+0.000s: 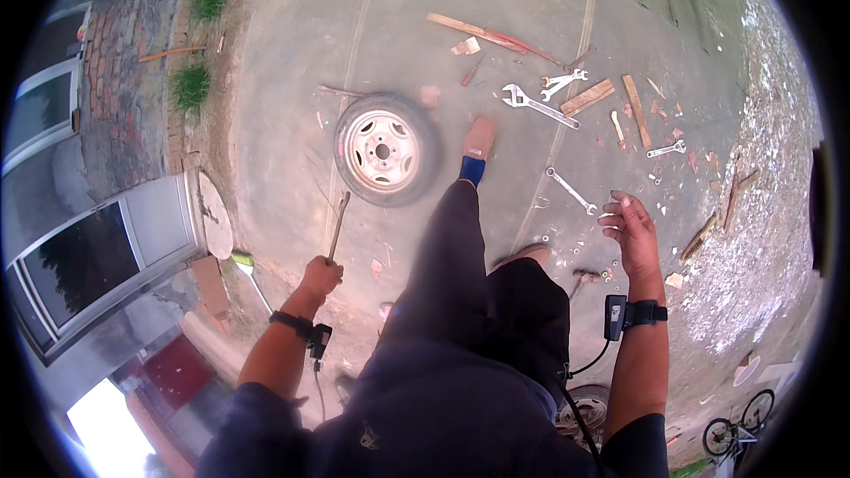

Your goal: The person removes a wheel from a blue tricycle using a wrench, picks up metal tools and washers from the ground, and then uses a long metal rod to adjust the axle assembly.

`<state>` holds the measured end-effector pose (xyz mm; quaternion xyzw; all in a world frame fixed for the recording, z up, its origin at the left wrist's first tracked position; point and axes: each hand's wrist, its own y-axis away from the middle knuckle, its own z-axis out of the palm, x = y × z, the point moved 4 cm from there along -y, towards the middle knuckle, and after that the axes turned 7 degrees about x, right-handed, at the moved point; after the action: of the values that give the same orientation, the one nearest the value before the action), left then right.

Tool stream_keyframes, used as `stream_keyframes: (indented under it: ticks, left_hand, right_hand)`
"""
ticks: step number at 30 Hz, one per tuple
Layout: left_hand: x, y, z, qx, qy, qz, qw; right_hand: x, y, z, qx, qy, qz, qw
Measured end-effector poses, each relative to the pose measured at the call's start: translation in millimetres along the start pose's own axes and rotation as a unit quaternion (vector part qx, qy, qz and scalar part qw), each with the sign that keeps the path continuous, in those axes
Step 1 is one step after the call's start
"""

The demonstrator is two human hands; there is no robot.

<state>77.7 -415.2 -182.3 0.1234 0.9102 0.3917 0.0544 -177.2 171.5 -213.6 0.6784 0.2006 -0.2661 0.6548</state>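
My left hand (320, 276) is closed round the lower end of a thin brownish bar (339, 221), which points up and away from me. Beyond the bar's far end lies a car wheel (388, 150), flat on the concrete, with a black tyre round a whitish steel rim. A second thin bar (339, 90) pokes out at the tyre's far left edge. My right hand (630, 226) is raised on the other side, fingers apart and loosely bent, with nothing visible in it. Nearest to it in the picture is a double-ended wrench (571, 191) on the ground.
An adjustable wrench (538, 107), other wrenches (563, 82), wooden pieces (588, 97) and a brush (699, 237) lie scattered at the right. My shoe (479, 136) stands beside the tyre. Another wheel (586, 409) is partly hidden behind me. A bicycle (742, 425) is at lower right.
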Motion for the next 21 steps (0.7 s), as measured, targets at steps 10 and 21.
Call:
stream_keyframes:
  ticks: [10, 21]
  left_hand:
    - [-47, 12, 17, -0.080, 0.219, -0.067, 0.970]
    - [-118, -27, 32, -0.109, 0.298, -0.159, 0.935]
  right_hand:
    - [2, 45, 100, -0.025, 0.084, 0.053, 0.995]
    - [-51, -93, 385, -0.155, 0.218, 0.018, 0.963]
